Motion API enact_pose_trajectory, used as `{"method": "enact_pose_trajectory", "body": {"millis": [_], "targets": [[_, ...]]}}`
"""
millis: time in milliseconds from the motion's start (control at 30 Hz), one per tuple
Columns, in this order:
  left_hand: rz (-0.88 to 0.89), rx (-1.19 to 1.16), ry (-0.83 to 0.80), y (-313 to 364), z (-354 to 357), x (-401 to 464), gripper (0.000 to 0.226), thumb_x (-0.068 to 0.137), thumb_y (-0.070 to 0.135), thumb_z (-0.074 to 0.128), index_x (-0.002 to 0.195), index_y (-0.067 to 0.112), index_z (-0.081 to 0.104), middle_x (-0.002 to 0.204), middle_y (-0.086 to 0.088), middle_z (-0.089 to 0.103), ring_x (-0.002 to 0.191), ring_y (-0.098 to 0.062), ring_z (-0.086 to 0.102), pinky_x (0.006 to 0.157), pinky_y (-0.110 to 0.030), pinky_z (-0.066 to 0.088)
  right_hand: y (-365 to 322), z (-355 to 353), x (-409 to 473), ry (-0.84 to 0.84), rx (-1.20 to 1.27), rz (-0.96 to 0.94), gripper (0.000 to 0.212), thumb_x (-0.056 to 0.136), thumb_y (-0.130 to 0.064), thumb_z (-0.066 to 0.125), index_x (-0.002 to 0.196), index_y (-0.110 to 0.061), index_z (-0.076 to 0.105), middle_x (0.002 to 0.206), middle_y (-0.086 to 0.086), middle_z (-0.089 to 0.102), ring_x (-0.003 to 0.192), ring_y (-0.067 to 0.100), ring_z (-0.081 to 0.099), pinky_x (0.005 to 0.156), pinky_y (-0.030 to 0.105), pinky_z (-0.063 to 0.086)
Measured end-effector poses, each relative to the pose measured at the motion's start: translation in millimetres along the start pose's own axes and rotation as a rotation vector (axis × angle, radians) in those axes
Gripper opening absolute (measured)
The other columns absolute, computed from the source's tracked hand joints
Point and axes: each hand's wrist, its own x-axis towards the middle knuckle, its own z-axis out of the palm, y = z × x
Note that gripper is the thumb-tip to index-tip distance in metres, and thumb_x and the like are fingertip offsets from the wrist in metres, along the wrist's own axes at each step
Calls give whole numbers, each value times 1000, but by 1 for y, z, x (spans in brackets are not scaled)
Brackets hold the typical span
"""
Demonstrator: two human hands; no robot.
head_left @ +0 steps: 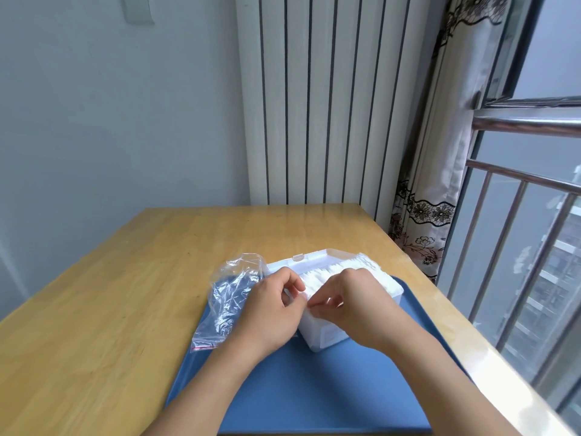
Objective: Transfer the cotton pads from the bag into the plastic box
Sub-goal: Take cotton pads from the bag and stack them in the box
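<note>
A white plastic box (327,336) stands on a blue mat (301,391), its clear lid (314,259) hinged open at the back. White cotton pads (364,264) fill the box in a row, some standing above its far end. Both hands are over the near end of the box. My left hand (270,313) and my right hand (349,305) pinch the pads there between fingertips. A clear plastic bag (231,297) with a red zip strip lies crumpled to the left of the box, partly under my left hand; it looks empty.
The wooden table (110,309) reaches left and back from the mat. A white radiator (314,99) stands behind it. A patterned curtain (440,152) and a window with metal rails (518,215) run along the right edge.
</note>
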Motion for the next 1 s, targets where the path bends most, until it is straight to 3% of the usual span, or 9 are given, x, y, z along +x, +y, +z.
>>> {"method": "enact_pose_trajectory", "body": {"millis": [133, 233, 433, 533, 600, 667, 733, 800, 1000], "targets": [[126, 141, 41, 0, 5, -2, 8, 92, 33, 62, 97, 29, 58, 91, 13, 57, 86, -11, 56, 79, -32, 50, 16, -26, 2, 205, 126, -32, 14, 90, -16, 67, 86, -13, 81, 79, 1, 77, 72, 14, 69, 76, 39, 59], [157, 212, 67, 0, 6, -4, 29, 95, 35, 59, 122, 28, 56, 120, 16, 49, 118, -7, 46, 99, -25, 40, 47, -48, 8, 561, 132, 147, 26, 97, -22, 59, 117, -21, 76, 115, -6, 76, 108, 10, 69, 97, 37, 55], [332, 403, -134, 14, 10, -12, 63, 100, 57, 24, 159, 37, 15, 165, 23, -1, 151, 4, -12, 124, -23, -4, 65, -22, 18, 112, 74, 172, 41, 109, -33, 40, 140, -14, 59, 149, -2, 55, 140, 12, 45, 115, 30, 33], [250, 580, -252, 14, 12, -15, 68, 101, 61, 17, 161, 31, 2, 166, 18, -15, 150, 3, -19, 126, -31, -5, 54, -23, 14, 29, -101, 130, 41, 108, -35, 38, 77, -15, 57, 94, -13, 64, 93, -4, 56, 90, 37, 46], [154, 660, -284, 12, 8, -13, 77, 99, 66, 15, 161, 24, 0, 167, 10, -15, 153, -2, -14, 126, -33, -6, 46, -26, 6, 16, -248, 154, 46, 105, -42, 37, 69, -15, 43, 75, -4, 52, 73, 14, 52, 77, 47, 48], [95, 736, -310, 12, 3, -11, 90, 93, 75, 14, 161, 18, -1, 168, 4, -12, 154, -6, -11, 127, -36, -4, 35, -22, 0, -21, -319, 167, 49, 104, -51, 33, 79, -13, 51, 86, 1, 58, 87, 26, 56, 84, 46, 48], [56, 778, -350, 15, 2, -9, 100, 88, 81, 14, 161, 14, -3, 169, 1, -12, 155, -9, -12, 127, -38, -3, 32, -10, -1, -100, -346, 203, 61, 103, -58, 27, 126, -9, 55, 138, 4, 55, 135, 29, 45, 113, 41, 35], [39, 809, -377, 17, 3, -7, 103, 86, 83, 13, 160, 13, -4, 169, 0, -11, 155, -11, -12, 127, -40, -3, 29, 0, -1, -159, -396, 214, 76, 104, -61, 19, 161, -12, 15, 170, 8, 11, 158, 23, 5, 127, 39, 8], [10, 667, -461, 20, -1, -1, 66, 98, 65, 5, 159, 39, 1, 168, 12, -12, 154, -6, -15, 126, -46, -5, 20, -2, -1, -276, -457, 202, 114, 61, -89, -18, 161, -34, -8, 169, 11, -16, 156, 24, -18, 127, 42, -7]]}}
